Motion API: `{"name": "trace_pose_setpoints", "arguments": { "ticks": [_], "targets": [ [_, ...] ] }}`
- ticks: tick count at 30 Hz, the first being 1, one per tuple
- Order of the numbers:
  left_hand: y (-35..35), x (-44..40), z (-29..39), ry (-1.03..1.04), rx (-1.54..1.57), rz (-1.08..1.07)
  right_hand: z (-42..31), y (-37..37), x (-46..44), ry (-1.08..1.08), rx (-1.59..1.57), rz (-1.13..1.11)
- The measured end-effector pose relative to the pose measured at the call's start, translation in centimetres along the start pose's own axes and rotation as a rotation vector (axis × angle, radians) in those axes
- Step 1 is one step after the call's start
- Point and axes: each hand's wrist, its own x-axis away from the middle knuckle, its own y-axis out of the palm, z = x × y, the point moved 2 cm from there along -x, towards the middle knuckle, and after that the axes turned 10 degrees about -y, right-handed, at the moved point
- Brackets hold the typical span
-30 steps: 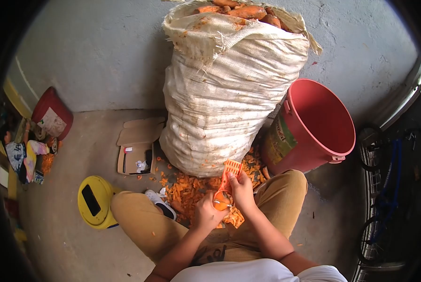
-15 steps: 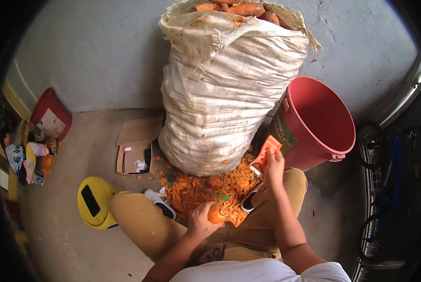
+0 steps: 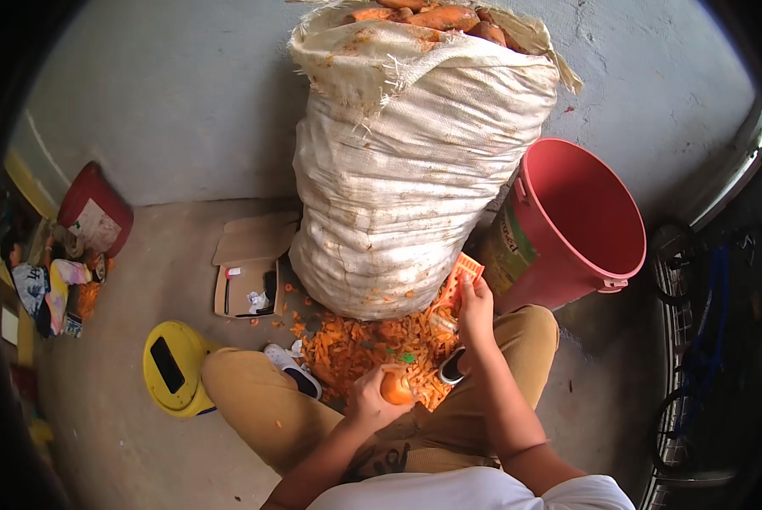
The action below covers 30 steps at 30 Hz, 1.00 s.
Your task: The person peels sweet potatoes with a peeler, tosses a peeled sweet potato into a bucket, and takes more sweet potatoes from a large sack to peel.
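My left hand (image 3: 372,401) is wrapped round a carrot (image 3: 398,388), whose rounded orange end points toward the peelings. In my right hand (image 3: 476,308) is a flat, orange plastic peeler (image 3: 463,272) with a slotted body, held above the right edge of the heap, apart from the carrot. A heap of orange peelings (image 3: 355,344) covers the floor between my feet, with a small green scrap (image 3: 406,358) on it. Just beyond stands a tall white woven sack (image 3: 389,187), filled to the top with carrots (image 3: 443,17).
A red bucket (image 3: 530,280) leans open-mouthed at the right of the sack. An open cardboard box (image 3: 226,293) holding small items lies to the left. A phone (image 3: 167,364) rests on a yellow container (image 3: 192,391) by my left knee. A bicycle (image 3: 713,340) stands far right.
My right hand has moved left and slightly down with the peeler, turning it more upright. The carrot in my left hand has shifted slightly right and turned its end more toward view.
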Motion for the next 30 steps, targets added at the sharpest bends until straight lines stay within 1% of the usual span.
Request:
{"name": "trace_pose_setpoints", "arguments": {
  "ticks": [1,2,3,5,6,7,8,9,10,11,13,14,15,16,17,19,20,21,23,24,26,27,28,29,30],
  "targets": [
    [0.2,-0.1,-0.6,-0.046,0.006,-0.009,-2.0,1.3,1.3,-0.007,-0.033,-0.05],
    [0.3,-0.3,-0.8,-0.034,0.021,-0.009,-2.8,1.8,2.7,0.033,0.065,-0.173],
    [0.4,-0.5,-0.7,-0.041,0.024,-0.037,-2.2,2.1,4.1,0.036,0.054,-0.327],
    [0.3,-0.9,-0.8,-0.058,0.02,-0.085,-3.4,4.0,7.0,-0.34,0.266,-0.56],
    [0.2,-1.0,-0.6,-0.039,0.083,-0.115,-2.9,4.0,6.7,-0.29,0.235,-0.543],
    [0.2,-0.6,-0.6,0.021,0.041,-0.112,-2.6,4.0,6.3,-0.239,0.205,-0.525],
    [0.2,-0.2,-0.5,0.083,0.0,-0.11,-2.6,3.4,5.2,-0.047,0.223,-0.421],
    [0.2,0.0,-0.4,0.147,-0.041,-0.11,-1.7,2.5,3.1,-0.086,0.337,-0.319],
    [0.4,0.1,0.6,0.207,0.032,-0.214,-0.7,1.7,1.1,-0.084,0.226,-0.237],
    [0.7,0.6,0.7,0.207,0.033,-0.201,-0.2,1.3,0.0,-0.083,0.113,-0.157],
    [0.8,0.5,0.1,0.027,0.162,-0.198,-2.0,2.1,1.0,-0.031,0.06,-0.214],
    [0.7,0.5,-0.3,-0.016,0.153,-0.188,-3.2,2.3,2.1,-0.003,0.036,-0.24],
    [0.6,0.3,-0.8,-0.058,0.146,-0.179,-3.9,2.6,3.6,0.07,0.117,-0.364],
    [0.6,0.2,-1.1,-0.1,0.139,-0.169,-4.4,3.3,5.4,-0.068,0.199,-0.455],
    [0.6,0.2,-1.2,-0.08,0.153,-0.173,-4.4,4.2,7.1,-0.208,0.278,-0.547],
    [0.2,-0.1,-0.6,-0.039,0.172,-0.182,-2.4,4.9,8.1,-0.33,0.302,-0.502],
    [-0.1,-0.3,-0.1,0.004,0.125,-0.135,-1.7,4.2,6.7,-0.105,0.356,-0.571],
    [-0.2,-0.5,0.1,-0.023,0.141,-0.139,-1.3,4.0,5.7,0.057,0.196,-0.482],
    [-0.3,-0.7,0.1,-0.077,0.176,-0.156,1.6,3.7,4.7,0.191,0.112,-0.446],
    [-0.3,-0.9,-0.1,-0.07,0.166,-0.148,2.3,3.7,4.4,0.193,0.127,-0.423],
    [-0.2,-0.5,-0.6,0.051,0.11,-0.185,3.7,3.6,3.6,0.194,0.16,-0.379],
    [-0.2,-0.2,-0.7,0.111,0.081,-0.204,7.0,2.0,1.0,-0.103,0.569,-0.164],
    [-0.3,0.1,1.0,0.138,0.147,-0.242,2.7,1.6,-0.8,0.088,0.551,-0.106],
    [0.2,0.8,0.3,0.139,0.143,-0.226,4.1,-0.4,-2.6,0.107,0.291,0.008],
    [0.2,0.7,-0.2,0.013,0.22,-0.261,3.7,-0.4,-3.2,0.064,0.066,0.125]
  ]
}}
